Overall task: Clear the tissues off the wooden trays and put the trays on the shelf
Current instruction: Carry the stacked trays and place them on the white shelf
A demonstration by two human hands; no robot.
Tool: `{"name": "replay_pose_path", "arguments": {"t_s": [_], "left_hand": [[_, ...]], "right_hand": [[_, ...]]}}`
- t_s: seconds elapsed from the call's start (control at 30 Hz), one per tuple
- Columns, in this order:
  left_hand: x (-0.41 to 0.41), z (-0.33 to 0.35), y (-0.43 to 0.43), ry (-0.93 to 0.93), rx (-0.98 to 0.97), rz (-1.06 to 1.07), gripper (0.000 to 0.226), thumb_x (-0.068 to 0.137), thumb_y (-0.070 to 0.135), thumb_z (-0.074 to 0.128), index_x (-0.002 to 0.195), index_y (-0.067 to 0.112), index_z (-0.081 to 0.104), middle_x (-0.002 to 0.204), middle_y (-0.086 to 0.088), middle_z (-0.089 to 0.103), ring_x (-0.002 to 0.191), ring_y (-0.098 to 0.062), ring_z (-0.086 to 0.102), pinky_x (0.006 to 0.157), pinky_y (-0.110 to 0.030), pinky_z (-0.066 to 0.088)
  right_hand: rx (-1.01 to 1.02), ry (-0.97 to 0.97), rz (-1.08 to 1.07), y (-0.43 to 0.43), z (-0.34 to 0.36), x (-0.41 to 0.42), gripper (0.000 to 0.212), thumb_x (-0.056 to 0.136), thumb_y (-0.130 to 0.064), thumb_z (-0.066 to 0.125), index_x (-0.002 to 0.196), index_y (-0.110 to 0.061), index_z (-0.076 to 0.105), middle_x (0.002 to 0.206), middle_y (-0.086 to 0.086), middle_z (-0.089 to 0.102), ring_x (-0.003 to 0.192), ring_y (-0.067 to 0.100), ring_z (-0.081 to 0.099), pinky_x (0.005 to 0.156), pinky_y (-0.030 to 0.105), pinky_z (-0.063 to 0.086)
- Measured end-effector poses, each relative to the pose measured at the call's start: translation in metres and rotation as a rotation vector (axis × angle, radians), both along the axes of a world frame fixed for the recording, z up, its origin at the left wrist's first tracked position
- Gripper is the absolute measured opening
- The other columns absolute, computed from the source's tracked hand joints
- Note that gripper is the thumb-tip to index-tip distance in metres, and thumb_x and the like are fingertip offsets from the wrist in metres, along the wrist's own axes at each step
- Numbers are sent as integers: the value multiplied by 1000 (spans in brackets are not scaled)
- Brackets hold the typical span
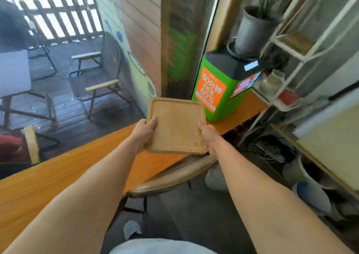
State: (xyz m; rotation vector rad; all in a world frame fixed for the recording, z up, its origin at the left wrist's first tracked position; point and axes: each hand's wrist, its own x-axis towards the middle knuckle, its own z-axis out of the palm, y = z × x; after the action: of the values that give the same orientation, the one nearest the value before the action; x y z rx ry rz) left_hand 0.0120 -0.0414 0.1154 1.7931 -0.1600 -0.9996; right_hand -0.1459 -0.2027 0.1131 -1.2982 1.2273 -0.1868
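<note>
The left hand (144,130) had its fingers curled tight on the left edge of the wooden tray (175,124). The tray was bare, with no tissues on it, and was held up above the orange counter (58,176). The right hand (208,135) gripped its right edge. The white shelf (291,46) stood off to the right, so putting the tray away was likely still left.

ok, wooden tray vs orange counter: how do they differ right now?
The tray is pale and matte; the counter is bright orange and glossier. The tray is a small square with a raised rim; the counter is a long flat slab. The tray is held in the air by the left hand and right hand; the counter is fixed. Both look wooden, and no tissues lie on either.
</note>
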Motion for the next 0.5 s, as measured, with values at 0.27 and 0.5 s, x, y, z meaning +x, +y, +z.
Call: {"name": "replay_pose_path", "arguments": {"t_s": [0.27, 0.5], "left_hand": [[-201, 14, -157, -56, -39, -268, 63, 92, 58, 47, 130, 7, 51, 123, -10, 61, 102, -26, 62, 83, -38, 51], [-365, 19, -259, -103, -30, -591, 56, 92, 59, 44, 127, 15, 48, 109, -4, 57, 95, -25, 58, 82, -42, 45]], "right_hand": [[52, -15, -284, -92, 25, -239, 53, 100, -47, 40, 141, -14, 48, 133, 11, 59, 117, 33, 56, 105, 52, 43], [-52, 157, -537, -139, 38, -422, 70, 99, -60, 27, 152, -14, 30, 149, 11, 45, 130, 35, 47, 108, 52, 40]]}}
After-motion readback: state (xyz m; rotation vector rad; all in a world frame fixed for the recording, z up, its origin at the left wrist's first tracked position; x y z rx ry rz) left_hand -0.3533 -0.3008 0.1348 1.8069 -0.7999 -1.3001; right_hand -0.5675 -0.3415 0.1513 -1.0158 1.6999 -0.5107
